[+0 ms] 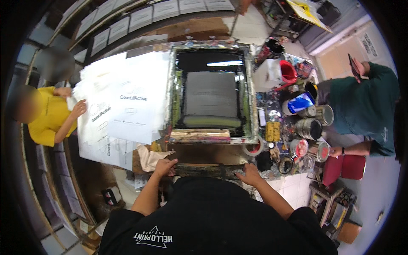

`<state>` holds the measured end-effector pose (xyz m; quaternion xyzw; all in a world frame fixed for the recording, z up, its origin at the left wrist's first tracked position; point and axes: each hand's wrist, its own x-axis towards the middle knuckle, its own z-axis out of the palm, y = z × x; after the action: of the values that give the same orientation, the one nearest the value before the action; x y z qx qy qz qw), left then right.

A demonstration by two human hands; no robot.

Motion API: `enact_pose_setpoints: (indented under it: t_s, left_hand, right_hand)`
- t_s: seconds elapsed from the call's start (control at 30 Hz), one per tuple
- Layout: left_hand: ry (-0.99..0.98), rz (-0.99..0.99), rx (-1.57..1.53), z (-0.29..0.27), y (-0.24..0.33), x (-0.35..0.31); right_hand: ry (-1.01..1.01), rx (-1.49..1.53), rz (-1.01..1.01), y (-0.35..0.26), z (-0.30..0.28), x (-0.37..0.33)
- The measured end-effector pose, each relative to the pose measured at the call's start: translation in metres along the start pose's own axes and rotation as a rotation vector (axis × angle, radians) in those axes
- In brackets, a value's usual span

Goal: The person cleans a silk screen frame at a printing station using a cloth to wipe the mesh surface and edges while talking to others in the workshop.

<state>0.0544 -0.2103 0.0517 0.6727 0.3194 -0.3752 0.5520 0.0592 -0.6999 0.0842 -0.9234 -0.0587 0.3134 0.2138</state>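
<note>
My left hand [165,167] is closed at the left end of a dark, ink-stained bar [202,170] at the front edge of the worktable. At the bar's right end my right hand [250,174] grips it too, thumb on top; the undersides of both hands are hidden. Beyond the bar lies a screen-printing frame [256,106] with black ink around a grey rectangular mesh area [211,93]. A worn wooden strip [199,134] rests along the frame's near side. Beside my left hand is a crumpled beige cloth [152,158].
Printed white sheets [131,100] are heaped left of the frame, where a person in yellow [53,112] handles one. Ink tins [308,128], a red container [288,72] and a tape roll [253,148] crowd the right. A person in green [361,104] holds a phone. Racks of sheets [140,19] stand behind.
</note>
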Motion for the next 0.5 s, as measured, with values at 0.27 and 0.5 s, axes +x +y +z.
enact_pose_setpoints:
  t_s: [0.27, 0.5]
  left_hand:
    - [-0.04, -0.044, -0.01, -0.001, 0.022, -0.014]
    - [-0.03, -0.048, -0.041, 0.0, 0.021, -0.014]
  right_hand:
    - [-0.117, 0.05, 0.053, -0.016, -0.019, 0.001]
    - [-0.081, 0.034, 0.045, -0.016, -0.019, -0.002]
